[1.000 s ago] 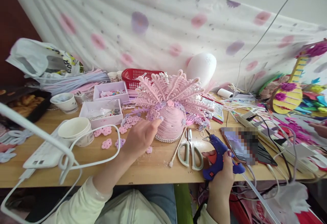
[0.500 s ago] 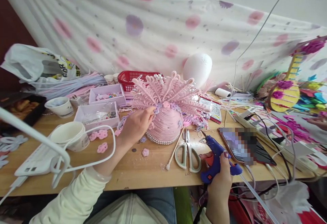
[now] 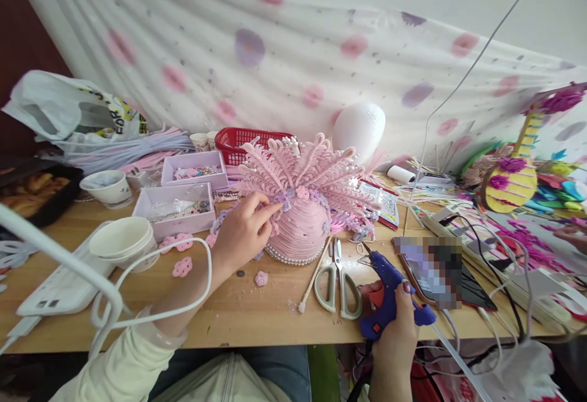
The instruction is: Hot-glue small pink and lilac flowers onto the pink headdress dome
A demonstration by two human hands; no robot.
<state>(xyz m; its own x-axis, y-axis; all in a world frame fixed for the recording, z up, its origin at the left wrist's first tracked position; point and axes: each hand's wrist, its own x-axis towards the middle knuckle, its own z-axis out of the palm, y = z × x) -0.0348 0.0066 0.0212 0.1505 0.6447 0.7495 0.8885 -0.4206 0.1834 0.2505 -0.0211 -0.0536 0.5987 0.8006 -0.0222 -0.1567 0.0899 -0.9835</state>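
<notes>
A pink dome-shaped headdress (image 3: pixel 300 234) stands on the table, wound with pink strands, its lower rim edged with pearl beads. Feather-like pink plumes (image 3: pixel 300 164) fan out from its top, and small purple and pink flowers (image 3: pixel 302 192) run along their base. At the dome's left side is my left hand (image 3: pixel 245 228), fingers bent and somewhat apart, the index fingertip at the purple flowers. Nothing shows between those fingers. My right hand (image 3: pixel 397 319) is wrapped round a blue glue gun (image 3: pixel 385 298), its nozzle pointing up and left and a clear glue stick (image 3: pixel 458 359) trailing from its back.
Scissors (image 3: pixel 338 286) and a thin stick (image 3: pixel 314 277) lie before the dome, near a loose pink flower (image 3: pixel 261 278). Bead boxes (image 3: pixel 174 222), paper cups (image 3: pixel 121 240) and a white cable (image 3: pixel 206 280) are left. A phone (image 3: pixel 422 274) and power strip (image 3: pixel 504 274) sit right.
My left hand has loosened from a pinch at the purple flowers and drawn slightly left and down. The right hand with the glue gun has hardly moved. The view has shifted a little.
</notes>
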